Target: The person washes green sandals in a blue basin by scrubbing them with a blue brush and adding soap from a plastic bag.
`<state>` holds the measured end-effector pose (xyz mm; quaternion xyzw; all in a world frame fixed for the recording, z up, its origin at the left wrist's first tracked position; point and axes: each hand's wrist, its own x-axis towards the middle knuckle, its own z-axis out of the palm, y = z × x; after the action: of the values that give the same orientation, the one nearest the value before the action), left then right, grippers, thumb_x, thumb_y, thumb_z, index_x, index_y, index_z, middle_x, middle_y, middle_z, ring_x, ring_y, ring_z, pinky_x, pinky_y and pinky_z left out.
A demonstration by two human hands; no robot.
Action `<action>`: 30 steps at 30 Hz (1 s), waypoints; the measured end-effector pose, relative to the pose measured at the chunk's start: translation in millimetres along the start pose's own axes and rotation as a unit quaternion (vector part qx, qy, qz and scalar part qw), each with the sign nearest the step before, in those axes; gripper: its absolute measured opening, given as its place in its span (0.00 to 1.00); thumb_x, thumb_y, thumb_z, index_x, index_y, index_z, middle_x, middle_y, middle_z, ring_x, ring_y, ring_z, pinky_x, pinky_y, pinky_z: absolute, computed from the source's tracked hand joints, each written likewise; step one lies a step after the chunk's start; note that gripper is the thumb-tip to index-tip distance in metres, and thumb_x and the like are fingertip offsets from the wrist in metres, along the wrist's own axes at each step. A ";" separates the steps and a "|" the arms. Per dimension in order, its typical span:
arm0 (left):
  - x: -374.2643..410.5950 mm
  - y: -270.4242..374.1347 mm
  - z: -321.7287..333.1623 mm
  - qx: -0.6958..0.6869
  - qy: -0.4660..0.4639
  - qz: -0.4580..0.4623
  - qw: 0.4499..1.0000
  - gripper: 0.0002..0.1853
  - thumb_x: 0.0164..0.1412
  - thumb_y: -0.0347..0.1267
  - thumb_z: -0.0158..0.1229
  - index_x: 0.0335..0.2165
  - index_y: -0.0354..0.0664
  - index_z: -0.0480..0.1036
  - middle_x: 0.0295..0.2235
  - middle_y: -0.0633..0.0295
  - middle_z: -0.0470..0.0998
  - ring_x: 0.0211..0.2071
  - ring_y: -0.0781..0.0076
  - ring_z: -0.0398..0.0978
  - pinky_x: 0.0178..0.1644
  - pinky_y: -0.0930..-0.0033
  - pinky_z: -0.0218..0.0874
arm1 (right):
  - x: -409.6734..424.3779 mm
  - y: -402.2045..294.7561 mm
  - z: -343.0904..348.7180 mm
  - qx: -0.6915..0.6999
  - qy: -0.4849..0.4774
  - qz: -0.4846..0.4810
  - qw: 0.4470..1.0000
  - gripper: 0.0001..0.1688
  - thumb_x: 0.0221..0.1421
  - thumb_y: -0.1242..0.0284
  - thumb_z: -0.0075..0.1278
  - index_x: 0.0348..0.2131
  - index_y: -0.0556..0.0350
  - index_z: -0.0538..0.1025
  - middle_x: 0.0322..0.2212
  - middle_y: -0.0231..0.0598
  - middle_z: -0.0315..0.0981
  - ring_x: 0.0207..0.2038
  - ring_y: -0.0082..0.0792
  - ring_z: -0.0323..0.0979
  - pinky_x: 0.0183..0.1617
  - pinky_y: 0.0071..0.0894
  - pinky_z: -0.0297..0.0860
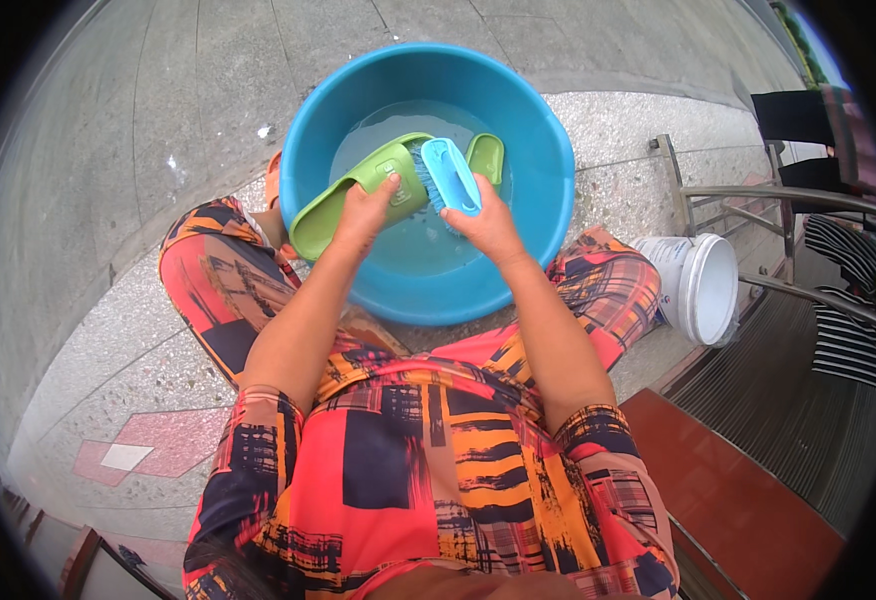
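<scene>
A large blue plastic basin (pixel 438 300) stands between my knees, with some cloudy water (pixel 415 255) in its bottom. My left hand (pixel 365 210) grips a green slide sandal (pixel 325 214) by its strap, which bears raised lettering. The sandal is tilted over the left side of the basin. In my right hand (pixel 486 225) is a light blue scrub brush (pixel 449 176), its bristles turned left against or very close to the sandal's strap end. A second green sandal (pixel 486 156) lies in the basin behind the brush, partly hidden by my right hand.
A white plastic bucket (pixel 712 289) lies on its side to the right of my knee. Past it stands a metal rack (pixel 738 193) with striped and dark cloths (pixel 847 337) hanging on it. Speckled tile (pixel 625 120) lies underneath, and grey concrete (pixel 212 90) beyond.
</scene>
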<state>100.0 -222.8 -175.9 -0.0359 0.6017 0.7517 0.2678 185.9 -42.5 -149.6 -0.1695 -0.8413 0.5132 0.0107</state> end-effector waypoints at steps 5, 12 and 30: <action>5.6 -3.1 -7.4 -0.018 0.034 -0.019 0.999 0.19 0.57 0.35 0.57 0.44 0.34 0.71 0.38 0.60 0.76 0.39 0.73 0.73 0.43 0.70 0.65 | -8.4 -11.3 -6.6 -0.191 -0.055 0.011 0.980 0.38 0.41 0.58 0.58 0.51 0.44 0.63 0.37 0.47 0.75 0.39 0.48 0.73 0.41 0.42 0.69; -1.4 -1.0 -8.2 0.117 -0.108 -0.024 0.987 0.19 0.58 0.37 0.56 0.43 0.33 0.71 0.37 0.58 0.77 0.37 0.70 0.74 0.41 0.69 0.66 | -4.2 2.1 -9.4 -0.282 -0.033 -0.033 0.958 0.38 0.42 0.58 0.57 0.52 0.42 0.63 0.34 0.46 0.74 0.37 0.50 0.73 0.41 0.44 0.68; 13.3 7.9 -9.2 -0.399 0.076 -0.208 0.890 0.23 0.65 0.42 0.43 0.51 0.38 0.62 0.50 0.50 0.68 0.51 0.52 0.66 0.57 0.49 0.56 | -16.4 2.3 32.5 0.069 0.052 -0.042 0.995 0.39 0.43 0.62 0.60 0.51 0.52 0.60 0.37 0.45 0.72 0.39 0.44 0.73 0.42 0.38 0.69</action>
<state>82.7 -227.6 -176.4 -0.3210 0.2482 0.8506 0.3344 195.7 -74.4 -164.4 -0.1590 -0.8084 0.5600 0.0879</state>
